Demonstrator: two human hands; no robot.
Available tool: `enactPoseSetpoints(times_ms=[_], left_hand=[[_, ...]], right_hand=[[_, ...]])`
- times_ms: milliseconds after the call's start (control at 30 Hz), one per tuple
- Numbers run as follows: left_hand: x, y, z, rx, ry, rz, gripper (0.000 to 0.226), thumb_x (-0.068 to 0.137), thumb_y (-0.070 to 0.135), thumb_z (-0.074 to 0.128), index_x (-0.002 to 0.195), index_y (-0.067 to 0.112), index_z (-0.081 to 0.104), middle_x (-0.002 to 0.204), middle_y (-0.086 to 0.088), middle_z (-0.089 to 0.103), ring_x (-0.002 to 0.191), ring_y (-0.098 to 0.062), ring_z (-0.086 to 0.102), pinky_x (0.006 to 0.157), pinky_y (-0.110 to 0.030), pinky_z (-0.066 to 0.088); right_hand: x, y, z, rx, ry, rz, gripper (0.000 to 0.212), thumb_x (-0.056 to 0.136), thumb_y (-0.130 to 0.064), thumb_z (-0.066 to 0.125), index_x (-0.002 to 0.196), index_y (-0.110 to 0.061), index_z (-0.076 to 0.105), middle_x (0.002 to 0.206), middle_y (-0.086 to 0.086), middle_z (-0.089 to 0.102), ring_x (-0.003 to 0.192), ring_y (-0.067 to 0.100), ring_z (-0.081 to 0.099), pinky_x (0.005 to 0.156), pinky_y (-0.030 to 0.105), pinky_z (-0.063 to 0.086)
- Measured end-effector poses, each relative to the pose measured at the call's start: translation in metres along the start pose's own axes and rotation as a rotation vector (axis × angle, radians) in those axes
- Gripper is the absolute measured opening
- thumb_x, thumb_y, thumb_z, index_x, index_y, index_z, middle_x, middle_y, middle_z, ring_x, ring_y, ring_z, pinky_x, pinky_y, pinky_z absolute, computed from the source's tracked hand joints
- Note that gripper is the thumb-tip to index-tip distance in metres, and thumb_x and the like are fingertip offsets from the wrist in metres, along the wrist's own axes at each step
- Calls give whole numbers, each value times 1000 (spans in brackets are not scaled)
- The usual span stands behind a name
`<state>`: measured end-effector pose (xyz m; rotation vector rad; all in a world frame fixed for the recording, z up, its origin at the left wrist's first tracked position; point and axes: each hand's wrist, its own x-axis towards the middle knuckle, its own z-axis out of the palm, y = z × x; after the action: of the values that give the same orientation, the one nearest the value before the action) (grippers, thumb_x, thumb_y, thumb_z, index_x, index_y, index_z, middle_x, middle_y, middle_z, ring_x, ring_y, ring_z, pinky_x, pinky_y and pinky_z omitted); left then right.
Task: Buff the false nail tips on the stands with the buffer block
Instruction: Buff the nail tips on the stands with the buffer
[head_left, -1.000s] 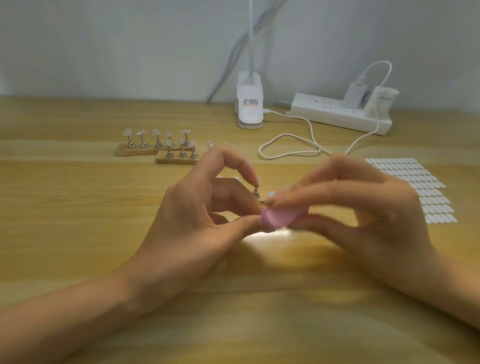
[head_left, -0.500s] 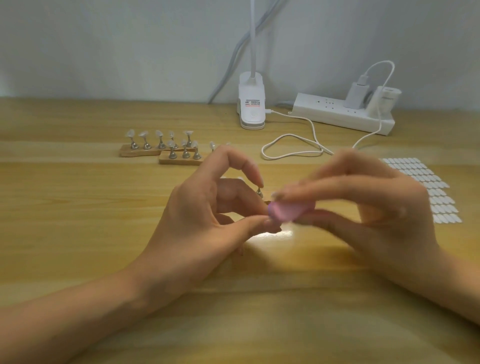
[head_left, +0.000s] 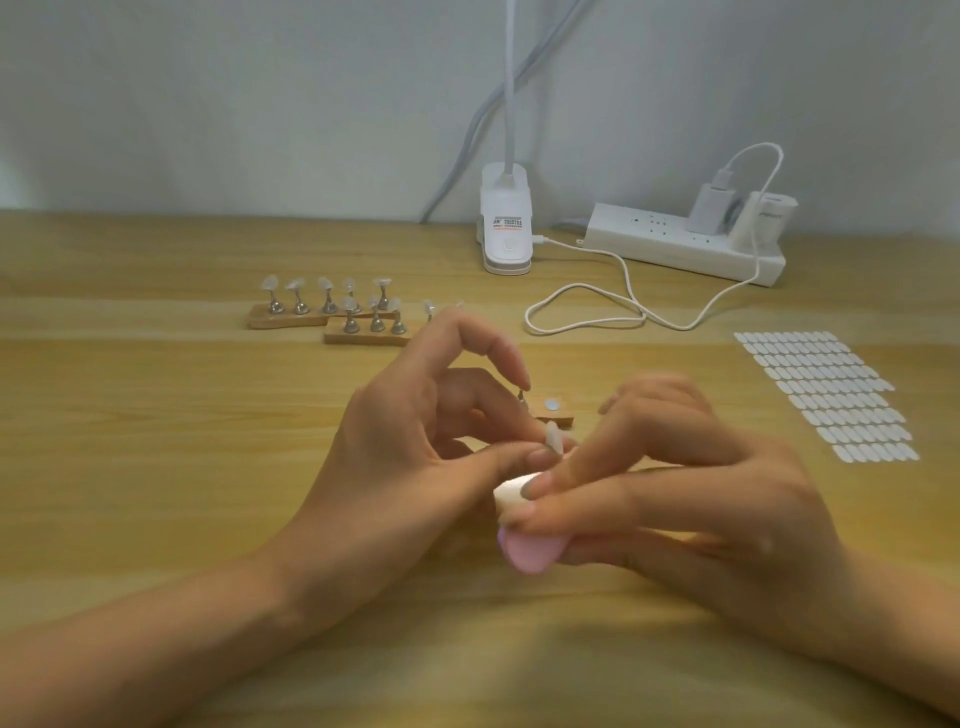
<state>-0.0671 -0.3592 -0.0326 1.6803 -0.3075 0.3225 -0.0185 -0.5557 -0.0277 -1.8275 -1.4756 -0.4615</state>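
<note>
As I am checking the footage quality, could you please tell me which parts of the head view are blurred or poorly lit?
In the head view, the right hand holding the buffer block is motion-blurred; the left hand and its pinched nail tip look sharper; lighting is even, shadows soft.

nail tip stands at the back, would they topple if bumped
Probably tippy: each stand is a thin stem on a small flared base. The nail tips on top look thin and light, likely easily knocked off. Their wooden strip lies flat, so it would likely slide, not tip.
</note>
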Motion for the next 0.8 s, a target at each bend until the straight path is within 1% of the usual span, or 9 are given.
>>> enactPoseSetpoints(times_ms=[100,233,367,467,533,600,633,700,800], left_hand=[[1,1,0,-97,-6,23,32,75,14,76,97,28,57,75,-2,73,70,-13,72,57,-26,56],[2,-2,0,-193,-40,16,46,76,-5,79,106,23,58,83,-10,74,87,-25,76,74,-26,58],[3,-3,-1,-241,-38,11,48,77,-7,76,110,21,57,83,-8,70,92,-28,76,78,-26,58],[3,-3,-1,-244,-29,10,50,76,-7,75,113,21,56,83,-9,69,92,-29,75,78,-27,58],[3,-3,-1,-254,-35,9,51,76,-7,76,114,21,55,82,-8,70,92,-28,76,77,-26,58],[3,-2,-1,-243,-33,1,53,75,-6,78,114,23,55,81,-6,71,91,-27,76,77,-26,59],[3,-2,-2,-233,-36,-1,55,74,-6,78,114,24,55,80,-5,71,89,-27,76,76,-27,59],[3,-2,-2,-234,-51,0,61,73,-7,80,117,27,56,80,-4,70,84,-27,76,74,-28,60],[3,-1,-2,-248,-74,15,70,71,-1,82,125,33,53,88,-3,67,82,-29,76,74,-33,61]], right_hand=[[-2,8,-13,69,103,82,16,87,-25,72,102,-28,75,101,-11,66,96,8,66,85,32,48],[-5,24,-15,168,190,251,25,90,-25,66,115,-24,65,106,-3,64,98,24,65,86,45,51],[-2,26,-7,331,151,330,31,95,-24,59,124,-13,61,111,9,55,102,24,68,92,31,54],[-4,23,-4,462,94,363,25,97,-32,62,115,-16,63,110,8,58,91,23,71,81,30,57],[-2,26,-2,613,63,442,16,95,-24,58,111,-23,60,104,6,62,78,20,68,70,29,55],[-2,28,-2,686,15,531,38,83,-6,45,104,-32,62,95,0,60,70,17,57,65,25,50],[-3,26,-2,675,-41,553,45,77,-5,43,104,-35,63,91,-5,58,69,15,51,65,22,47],[-3,19,-5,560,-131,524,35,85,-18,53,114,-35,61,88,-7,52,74,15,47,67,20,41],[3,8,-12,376,-136,443,32,87,-35,69,117,-29,63,86,-2,51,77,19,49,66,27,43]])
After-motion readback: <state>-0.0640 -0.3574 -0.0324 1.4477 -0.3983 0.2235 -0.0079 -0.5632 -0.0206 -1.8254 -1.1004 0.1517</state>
